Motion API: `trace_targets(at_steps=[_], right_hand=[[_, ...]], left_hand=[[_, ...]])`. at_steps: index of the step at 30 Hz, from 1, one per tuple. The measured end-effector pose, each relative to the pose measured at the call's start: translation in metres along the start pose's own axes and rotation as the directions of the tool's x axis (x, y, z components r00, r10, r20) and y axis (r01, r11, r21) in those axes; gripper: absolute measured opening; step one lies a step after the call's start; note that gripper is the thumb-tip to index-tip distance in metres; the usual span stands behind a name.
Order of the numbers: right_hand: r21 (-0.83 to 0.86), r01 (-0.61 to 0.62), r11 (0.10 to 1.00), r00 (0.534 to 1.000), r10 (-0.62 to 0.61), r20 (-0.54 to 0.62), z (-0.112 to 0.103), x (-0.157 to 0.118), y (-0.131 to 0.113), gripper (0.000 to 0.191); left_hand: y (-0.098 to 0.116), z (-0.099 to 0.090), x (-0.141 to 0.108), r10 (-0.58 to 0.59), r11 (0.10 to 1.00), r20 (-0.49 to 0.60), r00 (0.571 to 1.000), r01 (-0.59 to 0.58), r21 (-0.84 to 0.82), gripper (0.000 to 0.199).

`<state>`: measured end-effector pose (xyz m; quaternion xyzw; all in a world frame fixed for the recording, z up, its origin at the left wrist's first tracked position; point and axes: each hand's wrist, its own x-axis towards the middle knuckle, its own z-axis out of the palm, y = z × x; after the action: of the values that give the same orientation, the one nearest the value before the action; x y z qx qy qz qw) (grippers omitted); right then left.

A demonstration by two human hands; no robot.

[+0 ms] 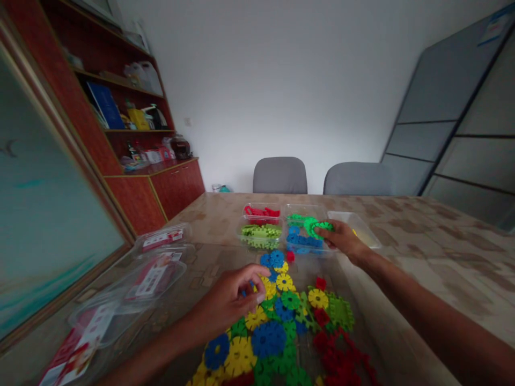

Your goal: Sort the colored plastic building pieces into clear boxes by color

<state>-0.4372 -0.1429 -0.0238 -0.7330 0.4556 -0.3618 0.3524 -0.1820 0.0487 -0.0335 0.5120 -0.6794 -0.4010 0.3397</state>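
My right hand [338, 236] pinches bright green notched plastic discs [313, 227] over the clear containers, in front of the one with green and blue pieces. Under it lie blue discs [304, 242] in the near compartment and green discs [296, 219] in the far one. My left hand [245, 288] hovers over the loose pile with fingers curled and thumb apart, and no piece shows in its grip. The pile holds blue discs [269, 339], yellow discs [240, 356], green discs [290, 300] and red pieces [341, 358].
Beside the blue pieces stand containers of red pieces [261, 213] and light green pieces [260, 235]. A white tray [368, 230] is partly behind my right hand. Clear lids with labels [156, 273] lie at the left. Two grey chairs [280, 174] stand beyond the table [422, 241].
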Motion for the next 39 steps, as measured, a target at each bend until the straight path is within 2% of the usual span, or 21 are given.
trace_targets(at_steps=[3,6,9,11,14,18,21,23,25,29,33,37,39], right_hand=[[-0.138,0.006,0.99,0.995,-0.02,-0.095,-0.004,0.039,-0.004,0.027],[-0.245,-0.008,0.97,0.993,-0.022,-0.12,-0.007,0.069,-0.011,0.025],[-0.311,-0.029,0.95,0.991,-0.013,-0.132,-0.009,0.082,-0.014,0.021],[-0.336,-0.024,0.942,0.99,-0.023,-0.137,-0.012,0.078,-0.012,0.015],[-0.329,0.02,0.944,0.996,-0.049,-0.081,-0.014,0.055,-0.011,0.008],[-0.225,0.158,0.961,0.982,-0.129,0.136,-0.004,-0.007,-0.014,0.018],[-0.151,0.262,0.953,0.93,-0.208,0.302,0.01,-0.059,-0.016,0.017],[-0.098,0.413,0.905,0.85,-0.344,0.399,0.02,-0.086,-0.016,0.017],[-0.137,0.487,0.862,0.801,-0.379,0.463,0.029,-0.102,-0.017,0.018],[-0.262,0.54,0.8,0.772,-0.348,0.532,0.044,-0.112,-0.018,0.031],[-0.288,0.553,0.782,0.763,-0.336,0.553,0.052,-0.113,-0.019,0.026],[-0.192,0.544,0.817,0.741,-0.361,0.566,0.052,-0.114,-0.016,0.013],[-0.141,0.527,0.838,0.746,-0.376,0.55,0.05,-0.113,-0.014,0.01]], left_hand=[[-0.007,0.0,0.0,0.009,0.999,-0.012,1.0,-0.008,0.04,0.03],[-0.01,-0.002,-0.001,0.036,0.995,-0.022,0.999,-0.033,0.093,0.027],[-0.011,-0.004,-0.001,0.046,0.99,-0.035,0.998,-0.041,0.133,0.027],[-0.011,-0.006,0.0,0.047,0.987,-0.039,0.998,-0.04,0.154,0.027],[-0.012,-0.011,0.001,0.033,0.982,-0.062,0.998,-0.021,0.187,0.025],[-0.011,-0.017,0.003,0.028,0.965,-0.094,0.995,-0.002,0.264,0.023],[-0.01,-0.023,0.004,0.038,0.939,-0.073,0.997,-0.011,0.342,0.021],[-0.011,-0.028,0.003,0.046,0.904,-0.047,0.998,-0.022,0.428,0.021],[-0.015,-0.034,0.0,0.055,0.854,-0.015,0.998,-0.039,0.519,0.021],[-0.025,-0.049,-0.008,0.034,0.793,0.083,0.996,-0.078,0.605,0.023],[-0.028,-0.055,-0.012,0.035,0.789,0.115,0.993,-0.098,0.606,0.026],[-0.027,-0.051,-0.007,0.031,0.765,0.054,0.998,-0.058,0.641,0.03],[-0.028,-0.047,-0.004,0.042,0.753,0.075,0.996,-0.081,0.654,0.037]])
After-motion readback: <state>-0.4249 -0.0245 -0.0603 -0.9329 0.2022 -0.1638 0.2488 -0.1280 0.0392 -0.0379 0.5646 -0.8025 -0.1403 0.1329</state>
